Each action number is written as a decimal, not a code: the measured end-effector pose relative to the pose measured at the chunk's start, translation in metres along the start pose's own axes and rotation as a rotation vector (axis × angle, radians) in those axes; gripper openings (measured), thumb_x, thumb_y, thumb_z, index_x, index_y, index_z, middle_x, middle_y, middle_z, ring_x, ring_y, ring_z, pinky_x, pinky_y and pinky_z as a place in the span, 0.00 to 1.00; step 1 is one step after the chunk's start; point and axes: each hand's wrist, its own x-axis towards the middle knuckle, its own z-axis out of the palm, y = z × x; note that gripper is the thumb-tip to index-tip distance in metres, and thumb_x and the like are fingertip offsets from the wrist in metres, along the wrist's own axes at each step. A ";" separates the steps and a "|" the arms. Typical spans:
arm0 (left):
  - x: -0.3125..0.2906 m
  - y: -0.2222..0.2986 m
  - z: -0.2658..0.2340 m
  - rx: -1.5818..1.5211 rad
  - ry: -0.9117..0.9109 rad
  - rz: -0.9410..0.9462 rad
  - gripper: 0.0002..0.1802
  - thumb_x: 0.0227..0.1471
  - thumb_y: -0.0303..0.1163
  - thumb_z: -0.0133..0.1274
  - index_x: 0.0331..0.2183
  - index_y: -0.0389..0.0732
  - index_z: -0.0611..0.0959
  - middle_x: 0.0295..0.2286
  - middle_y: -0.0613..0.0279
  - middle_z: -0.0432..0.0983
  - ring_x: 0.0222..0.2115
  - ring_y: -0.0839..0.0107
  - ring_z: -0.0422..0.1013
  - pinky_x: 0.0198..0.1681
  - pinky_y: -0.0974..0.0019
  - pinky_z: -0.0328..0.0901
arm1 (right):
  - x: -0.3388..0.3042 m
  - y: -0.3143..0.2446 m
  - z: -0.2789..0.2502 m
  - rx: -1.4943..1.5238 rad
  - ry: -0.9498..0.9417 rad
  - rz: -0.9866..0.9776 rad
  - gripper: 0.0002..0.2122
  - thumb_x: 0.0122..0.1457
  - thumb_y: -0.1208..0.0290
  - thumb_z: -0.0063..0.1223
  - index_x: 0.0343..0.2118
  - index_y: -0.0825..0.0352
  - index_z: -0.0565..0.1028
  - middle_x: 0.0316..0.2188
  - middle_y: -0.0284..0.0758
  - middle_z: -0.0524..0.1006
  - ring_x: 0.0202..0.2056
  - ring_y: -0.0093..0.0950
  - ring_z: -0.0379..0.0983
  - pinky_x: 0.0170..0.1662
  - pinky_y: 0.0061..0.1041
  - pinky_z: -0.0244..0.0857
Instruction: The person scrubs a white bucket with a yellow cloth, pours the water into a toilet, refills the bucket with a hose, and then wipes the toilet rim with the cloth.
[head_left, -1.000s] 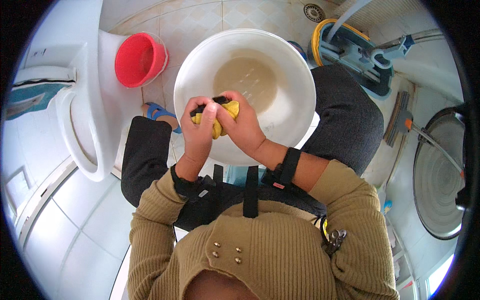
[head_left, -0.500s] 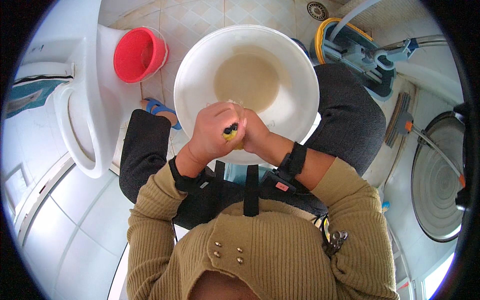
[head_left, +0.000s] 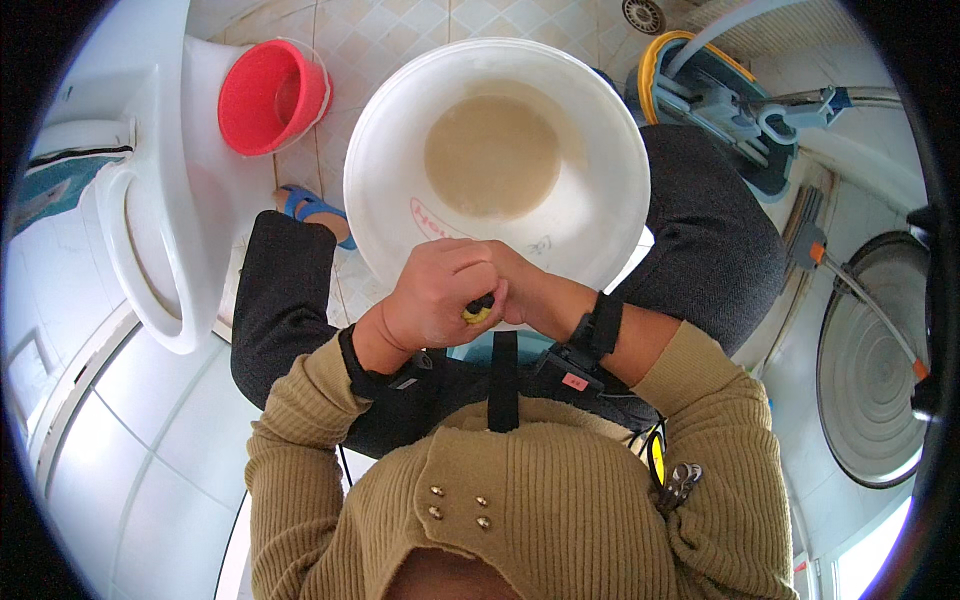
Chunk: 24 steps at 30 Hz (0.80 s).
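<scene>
Smooth glossy white plastic for the basin (head_left: 600, 190), cloudy brownish water inside. Soft yellow and black cloth (head_left: 478, 308) squeezed between left hand (head_left: 440, 295) and right hand (head_left: 525, 290) (mostly hidden, so texture hard to tell). Shiny red plastic for the bucket (head_left: 272, 95). Glazed white ceramic for the toilet (head_left: 165, 230). Ribbed matt knit for the olive sweater (head_left: 540, 500), small metal studs on it. Glossy pale floor tiles (head_left: 150, 450).
</scene>
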 end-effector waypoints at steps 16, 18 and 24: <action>-0.009 -0.042 -0.002 -0.267 0.551 -0.645 0.09 0.49 0.32 0.53 0.25 0.37 0.73 0.20 0.71 0.66 0.23 0.81 0.61 0.27 0.74 0.59 | 0.010 -0.014 0.016 -0.096 0.236 -0.346 0.25 0.58 0.46 0.37 0.44 0.66 0.66 0.38 0.34 0.71 0.39 0.24 0.69 0.43 0.26 0.63; -0.008 -0.043 0.001 -0.262 0.606 -0.534 0.10 0.49 0.32 0.53 0.30 0.37 0.72 0.26 0.69 0.68 0.28 0.81 0.63 0.33 0.74 0.61 | 0.007 -0.014 0.015 -0.125 0.313 -0.370 0.23 0.58 0.49 0.40 0.43 0.67 0.67 0.36 0.34 0.72 0.37 0.24 0.70 0.41 0.25 0.63; -0.008 -0.025 0.027 -0.631 0.590 -0.581 0.21 0.43 0.38 0.59 0.36 0.37 0.72 0.29 0.62 0.70 0.31 0.73 0.67 0.35 0.69 0.64 | 0.003 -0.020 0.002 -0.248 0.427 -0.628 0.23 0.56 0.50 0.46 0.39 0.69 0.68 0.32 0.34 0.71 0.34 0.24 0.69 0.37 0.24 0.64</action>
